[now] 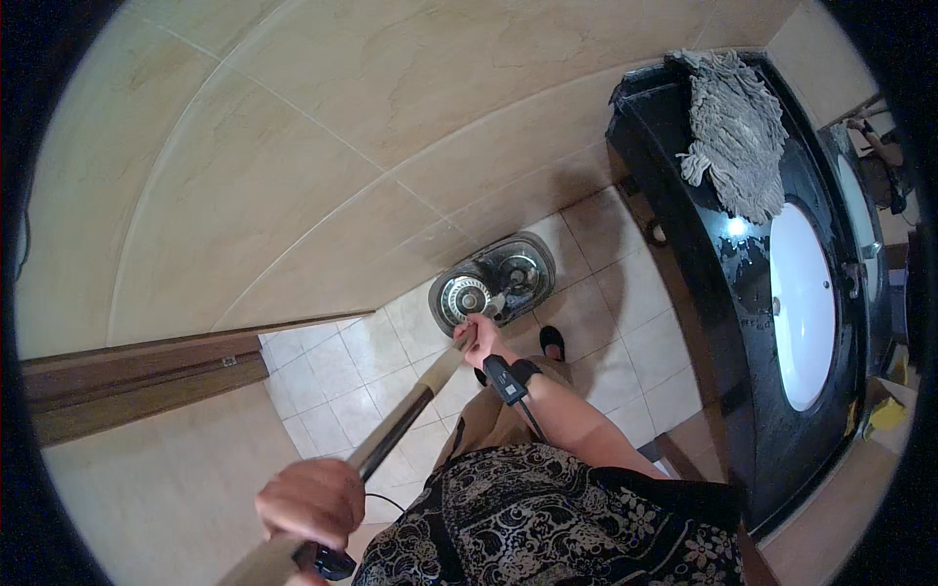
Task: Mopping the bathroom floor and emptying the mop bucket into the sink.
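Note:
My left hand (308, 498), closed round a long pole (396, 430), is low at the left. My right hand (481, 337) grips the same pole farther down, with a black device strapped on that wrist. The pole's far end is over an oval steel bucket (437, 314) on the floor, which has a perforated round basket (466, 298) in its left part. A small pale piece at the pole's end is too small to make out. A grey shaggy mop pad (733, 137) lies on the wet black counter at the upper right.
The black counter (718, 381) with a white oval basin (801, 303) runs along the right, beside a mirror and a yellow cloth (885, 416). A tiled wall (293, 176) rises beyond the bucket. A wooden door frame (147, 381) is at the left. My dark shoe (552, 342) stands on pale tiles.

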### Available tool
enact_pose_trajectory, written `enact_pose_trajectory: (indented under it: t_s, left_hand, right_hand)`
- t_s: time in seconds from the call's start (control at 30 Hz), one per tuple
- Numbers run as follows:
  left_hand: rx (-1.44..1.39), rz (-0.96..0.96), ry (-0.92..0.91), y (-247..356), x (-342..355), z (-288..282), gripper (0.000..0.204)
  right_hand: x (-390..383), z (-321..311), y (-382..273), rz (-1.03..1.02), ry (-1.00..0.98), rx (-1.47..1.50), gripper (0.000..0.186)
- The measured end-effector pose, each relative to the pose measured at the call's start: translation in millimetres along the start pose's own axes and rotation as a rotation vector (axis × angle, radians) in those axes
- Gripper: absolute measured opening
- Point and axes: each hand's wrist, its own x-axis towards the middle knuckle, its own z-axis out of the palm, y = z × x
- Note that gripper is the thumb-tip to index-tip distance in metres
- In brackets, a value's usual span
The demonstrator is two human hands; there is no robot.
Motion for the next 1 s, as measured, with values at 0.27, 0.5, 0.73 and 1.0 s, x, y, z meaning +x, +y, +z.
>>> enact_pose_trajectory:
  t_s: [0.27,0.5,0.73,1.0]
  left_hand:
    - [0.029,-0.066,0.209,-32,39,-6,0.039]
    - [0.045,-0.030,0.086,25,89,-21,0.017]
    - [-0.064,0.232,-0.297,18,154,-16,0.024]
    - [0.030,0.304,-0.105,-12,152,-18,0.023]
  right_hand:
    - [-21,31,-3,0.035,-0.104,0.184,0.019]
    - [-19,39,-22,-0.033,-0.121,0.150,0.020]
    - [-10,47,-40,-0.072,-0.019,-0.140,0.015]
    - [31,31,-59,-0.055,0.008,-0.284,0.012]
